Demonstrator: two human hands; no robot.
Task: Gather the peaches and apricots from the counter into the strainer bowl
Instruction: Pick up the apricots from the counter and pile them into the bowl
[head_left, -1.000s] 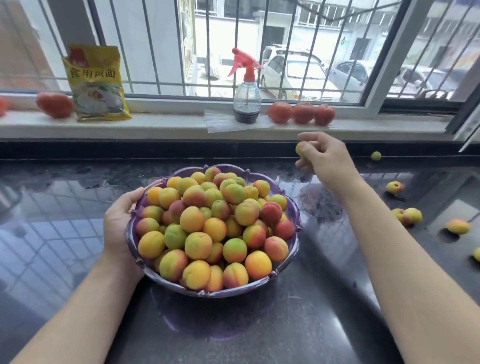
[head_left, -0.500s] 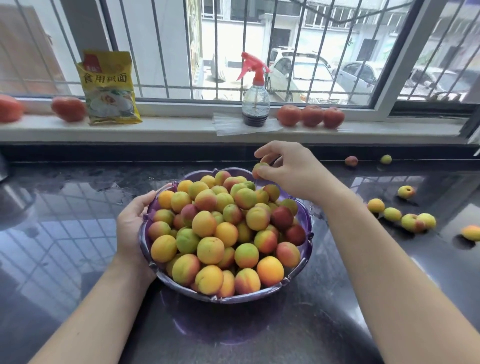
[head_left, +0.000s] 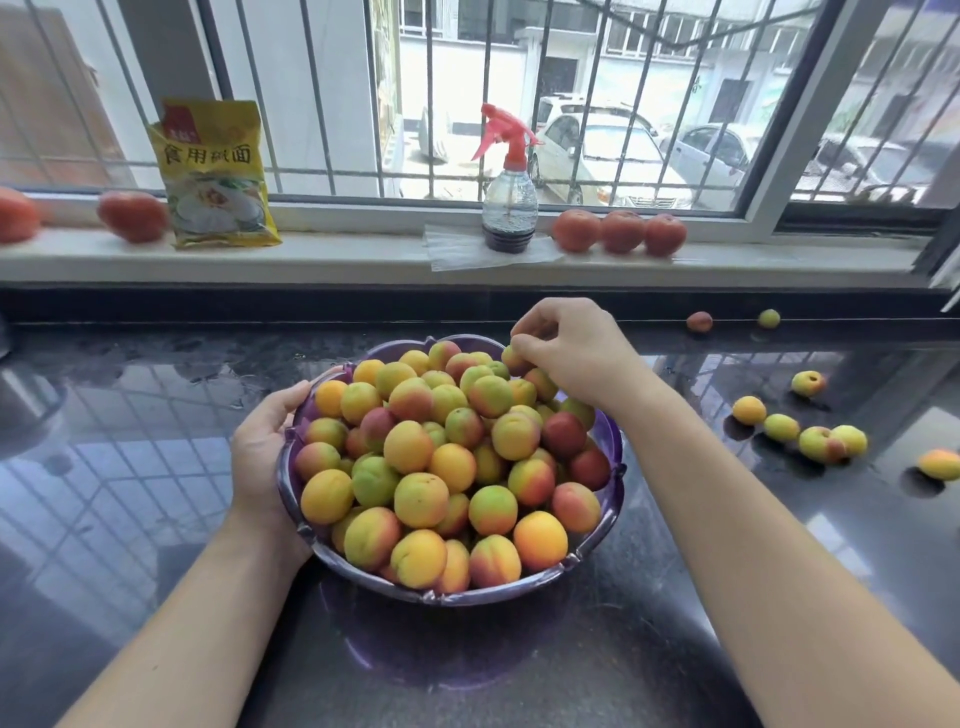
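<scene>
The small yellow-green apricot (head_left: 514, 358) is pinched in the right hand (head_left: 571, 348) at the far rim of the heaped purple scalloped plastic strainer bowl (head_left: 447, 597). Released there, it may roll off the pile. The left hand (head_left: 265, 441) grips the bowl's left rim. Loose fruit (head_left: 782, 427) lies right of the bowl.

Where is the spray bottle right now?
In the head view the spray bottle stands upright on the windowsill, centre, on a clear sheet, just left of three red fruits.
</scene>
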